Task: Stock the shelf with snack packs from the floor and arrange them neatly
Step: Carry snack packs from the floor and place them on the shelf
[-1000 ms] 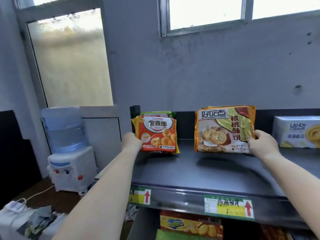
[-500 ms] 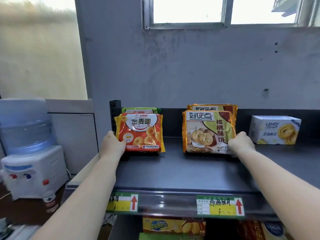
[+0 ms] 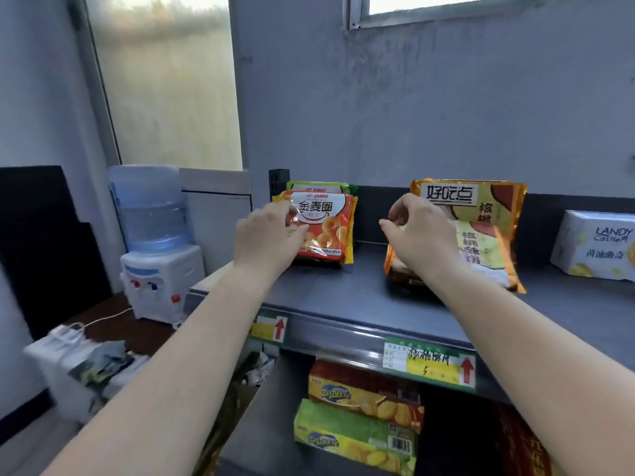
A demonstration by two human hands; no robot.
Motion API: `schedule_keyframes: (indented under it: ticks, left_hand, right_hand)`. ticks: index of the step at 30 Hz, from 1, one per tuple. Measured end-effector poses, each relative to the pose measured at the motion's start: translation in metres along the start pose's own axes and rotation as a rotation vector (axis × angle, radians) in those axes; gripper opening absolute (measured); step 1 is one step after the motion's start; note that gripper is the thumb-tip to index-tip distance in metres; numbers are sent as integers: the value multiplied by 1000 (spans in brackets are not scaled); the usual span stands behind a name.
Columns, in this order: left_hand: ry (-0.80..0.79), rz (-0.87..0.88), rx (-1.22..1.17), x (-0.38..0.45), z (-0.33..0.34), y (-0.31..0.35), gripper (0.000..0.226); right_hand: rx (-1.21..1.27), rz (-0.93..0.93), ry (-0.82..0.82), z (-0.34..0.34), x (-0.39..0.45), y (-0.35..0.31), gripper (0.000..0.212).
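up on the grey shelf (image 3: 343,297), the left hand (image 3: 266,240) has its fingers (image 3: 298,231) half curled against the front of the orange snack pack (image 3: 324,223), not clearly gripping it. just right of them, the right hand (image 3: 421,231) hovers with loosely curled fingers (image 3: 390,225) before 2 gold snack packs (image 3: 488,231); whether they touch is unclear. farther right sits a white box (image 3: 598,245).
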State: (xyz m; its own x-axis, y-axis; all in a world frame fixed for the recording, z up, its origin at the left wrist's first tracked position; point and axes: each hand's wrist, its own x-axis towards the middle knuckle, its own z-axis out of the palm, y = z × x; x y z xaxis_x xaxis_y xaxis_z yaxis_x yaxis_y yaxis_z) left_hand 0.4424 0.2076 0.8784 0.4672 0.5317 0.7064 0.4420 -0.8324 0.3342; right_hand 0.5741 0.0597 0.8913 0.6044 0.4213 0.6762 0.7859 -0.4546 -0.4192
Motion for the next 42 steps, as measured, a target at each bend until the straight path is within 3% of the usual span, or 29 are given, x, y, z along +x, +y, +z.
schedule_keyframes:
  ticks: [4,11,18,24,29,32,40,42]
  left_hand:
    - [45,-111,45,-46,-26,0,31]
    - [123,-473,198,-175,-73,-16,21]
    - [41,-991,328,-372,-119,-37,18]
    - [10,-1449,317,-540,-124,-67,9]
    - [-108,-1743,234,-650,-87,-101,7]
    - [-166,-1859,192,-706,-48,-134,19]
    - [-225,-2087,82,-891,110,-229,34]
    - [-195,-2157,54,-941,155,-248,37]
  right_hand:
    - [110,-148,-147,10,-26,-21,14]
    - [468,-417,-415,27,-118,-59,7]
    - [590,-549,-956,79,-285,-77,16]
    - [416,-470,-1376,146,-411,-73,12]
    - [182,-342,-1575,226,-495,-54,13]
    - [70,-277,-1661,279,-550,-37,15]
    - [-109,-163,-1821,442,-759,43,20]
    - [-132,-131,-1867,477,-811,75,12]
